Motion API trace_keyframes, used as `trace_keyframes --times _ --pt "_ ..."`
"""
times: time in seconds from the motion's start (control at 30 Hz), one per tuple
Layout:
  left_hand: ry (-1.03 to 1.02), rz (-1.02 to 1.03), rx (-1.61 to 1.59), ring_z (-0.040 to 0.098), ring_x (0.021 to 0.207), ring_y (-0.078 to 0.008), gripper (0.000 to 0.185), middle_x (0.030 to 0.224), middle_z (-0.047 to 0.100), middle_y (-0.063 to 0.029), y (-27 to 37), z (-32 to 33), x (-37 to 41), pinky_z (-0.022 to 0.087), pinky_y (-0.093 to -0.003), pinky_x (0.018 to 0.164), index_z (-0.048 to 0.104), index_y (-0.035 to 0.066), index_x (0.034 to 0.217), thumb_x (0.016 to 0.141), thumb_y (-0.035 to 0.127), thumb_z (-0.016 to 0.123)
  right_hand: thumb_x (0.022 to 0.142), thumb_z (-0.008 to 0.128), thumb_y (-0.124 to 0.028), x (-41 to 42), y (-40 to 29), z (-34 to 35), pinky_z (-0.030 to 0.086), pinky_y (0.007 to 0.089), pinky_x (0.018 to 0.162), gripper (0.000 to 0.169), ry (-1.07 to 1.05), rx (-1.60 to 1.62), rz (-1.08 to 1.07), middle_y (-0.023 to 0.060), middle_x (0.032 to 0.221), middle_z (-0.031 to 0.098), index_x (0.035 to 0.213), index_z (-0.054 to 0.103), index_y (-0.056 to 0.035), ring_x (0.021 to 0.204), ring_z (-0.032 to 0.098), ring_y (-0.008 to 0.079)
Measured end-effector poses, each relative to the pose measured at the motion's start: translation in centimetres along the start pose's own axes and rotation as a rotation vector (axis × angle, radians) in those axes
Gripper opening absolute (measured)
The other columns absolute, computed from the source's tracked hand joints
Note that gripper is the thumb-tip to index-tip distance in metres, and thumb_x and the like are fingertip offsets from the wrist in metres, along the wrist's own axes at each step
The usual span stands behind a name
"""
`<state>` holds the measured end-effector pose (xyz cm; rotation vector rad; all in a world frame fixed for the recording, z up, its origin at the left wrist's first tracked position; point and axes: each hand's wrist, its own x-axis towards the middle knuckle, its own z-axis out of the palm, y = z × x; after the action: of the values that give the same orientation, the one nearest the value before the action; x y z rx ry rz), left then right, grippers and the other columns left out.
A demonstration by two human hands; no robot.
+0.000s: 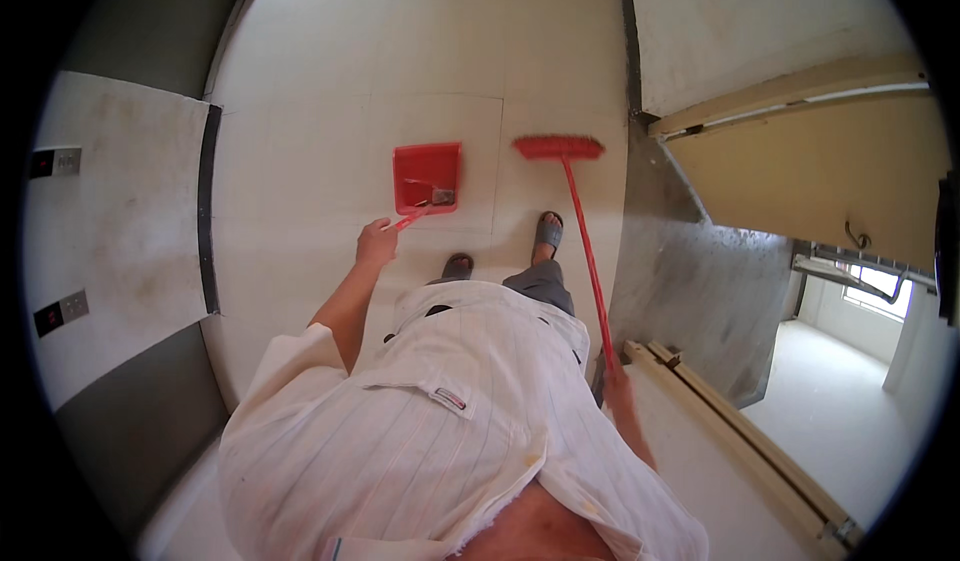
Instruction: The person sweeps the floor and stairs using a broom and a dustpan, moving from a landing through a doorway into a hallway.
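Note:
My left hand (pixel 377 242) is closed around the handle of a red plastic dustpan (pixel 424 163), held out in front of me over the tiled floor (pixel 435 58). A small greyish piece of debris (pixel 443 197) and some bits lie in the pan near its handle end. Down at my right side, my right hand (pixel 616 382) grips the red stick of a push-type broom (pixel 559 148). The broom's wide bristle head is to the right of the dustpan, apart from it, bristles facing away from me. Whether the pan touches the floor I cannot tell.
My sandalled feet (pixel 549 232) stand just behind the broom and pan. To the right, an open cream door (pixel 810 178) and its threshold lead to a stair area with a window. On the left wall (pixel 135 208) are two elevator call panels (pixel 61 313) between dark grey doors (pixel 142 403).

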<state>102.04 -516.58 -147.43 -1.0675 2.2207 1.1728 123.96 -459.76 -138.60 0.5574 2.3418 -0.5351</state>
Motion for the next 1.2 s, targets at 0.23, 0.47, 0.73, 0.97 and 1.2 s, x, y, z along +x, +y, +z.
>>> trace_keyframes --times 0.23,0.47,0.73,0.97,1.2 --pt "0.103 -0.223 -0.229 0.065 0.054 -0.0186 0.039 0.075 0.063 -0.0068 3.6 1.7 -3.0 0.043 -0.0278 0.041 0.062 0.002 0.12 0.088 0.023 0.056 0.094 0.048 -0.022 5.2 10.7 -4.1 0.051 0.053 0.07 0.053 -0.093 -0.054 -0.09 0.0276 0.099 0.064 0.146 0.036 -0.026 0.086 0.064 0.0445" --pt "0.327 -0.37 -0.447 0.063 0.056 -0.014 0.026 0.078 0.065 -0.0049 4.7 0.8 -8.8 0.043 -0.0257 0.043 0.063 0.004 0.107 0.09 0.023 0.057 0.096 0.045 -0.024 23.2 5.9 -17.6 0.049 0.0517 0.069 0.046 -0.122 -0.139 -0.169 0.028 0.095 0.064 0.142 0.044 -0.023 0.084 0.064 0.0432" --pt "0.649 -0.546 -0.709 0.061 0.055 -0.0108 0.015 0.074 0.063 -0.0033 5.7 3.7 -17.3 0.042 -0.0211 0.042 0.063 0.006 0.094 0.091 0.019 0.055 0.094 0.049 -0.018 45.6 -6.5 -27.6 0.046 0.0396 0.05 0.047 -0.214 -0.084 -0.312 0.0141 0.066 0.057 0.14 0.05 -0.0201 0.051 0.054 0.0218" --pt "0.865 -0.684 -0.845 0.06 0.053 -0.0112 0.014 0.068 0.058 -0.0021 3.7 8.7 -16.6 0.041 -0.0218 0.041 0.061 0.007 0.088 0.091 0.018 0.052 0.096 0.05 -0.018 44.0 -13.3 -31.8 0.038 0.0283 0.039 0.05 -0.321 -0.112 -0.216 -0.0004 0.057 0.044 0.145 0.043 -0.0224 0.045 0.045 0.0107" --pt "1.091 -0.784 -1.087 0.06 0.054 -0.0143 0.016 0.069 0.059 -0.0043 0.0 14.9 -14.3 0.041 -0.0244 0.043 0.061 0.005 0.098 0.091 0.017 0.054 0.093 0.054 -0.018 42.2 -5.0 -30.7 0.046 0.0406 0.053 0.047 -0.186 -0.358 -0.747 0.0206 0.072 0.062 0.14 0.049 -0.0185 0.061 0.063 0.0322"
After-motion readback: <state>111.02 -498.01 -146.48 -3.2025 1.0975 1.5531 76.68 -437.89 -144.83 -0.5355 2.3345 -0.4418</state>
